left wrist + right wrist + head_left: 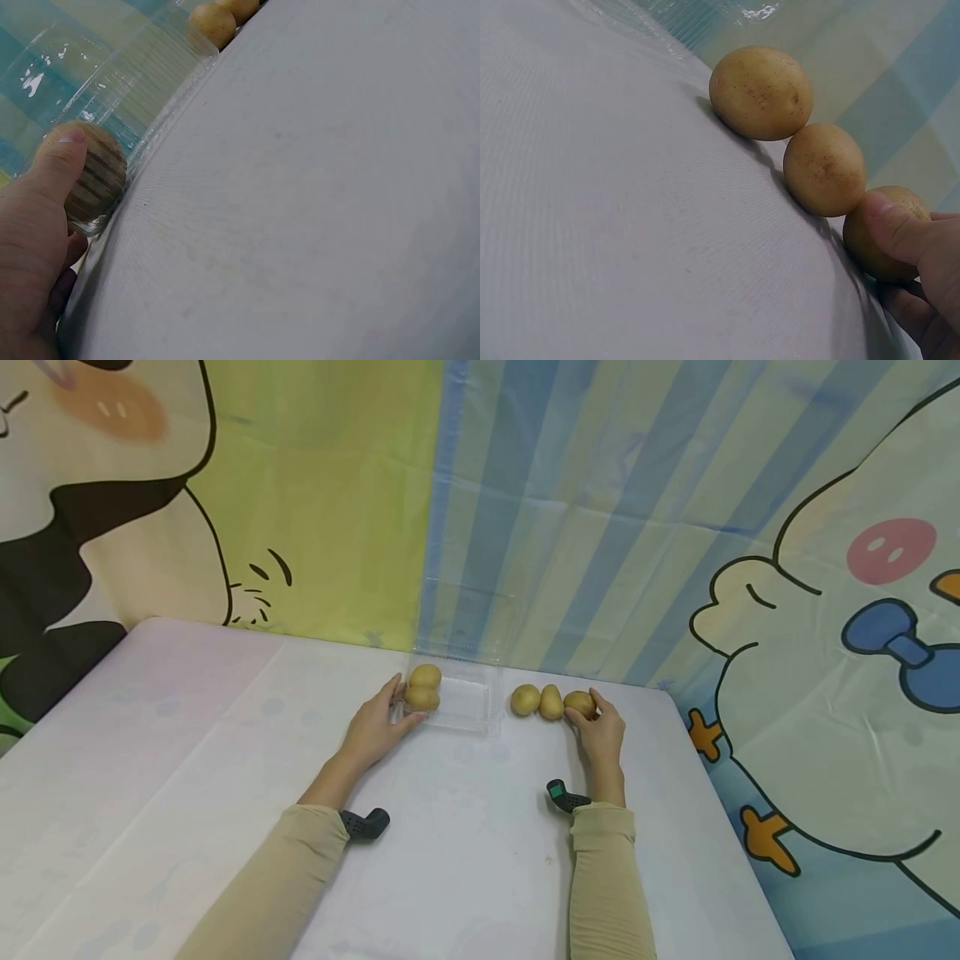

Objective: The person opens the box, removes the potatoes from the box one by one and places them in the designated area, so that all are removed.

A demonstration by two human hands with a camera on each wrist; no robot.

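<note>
Right hand (604, 732) around end potato (578, 701) (middle potato (551, 703), long axis fore-aft), left hand (373, 726) around corner of clear box (465, 703)

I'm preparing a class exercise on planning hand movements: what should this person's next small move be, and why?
Probably lift the rightmost potato and bring it toward the clear container. The right hand grips that potato, the left hand holds the container's left side, and the two potatoes inside leave its right part bare.
</note>
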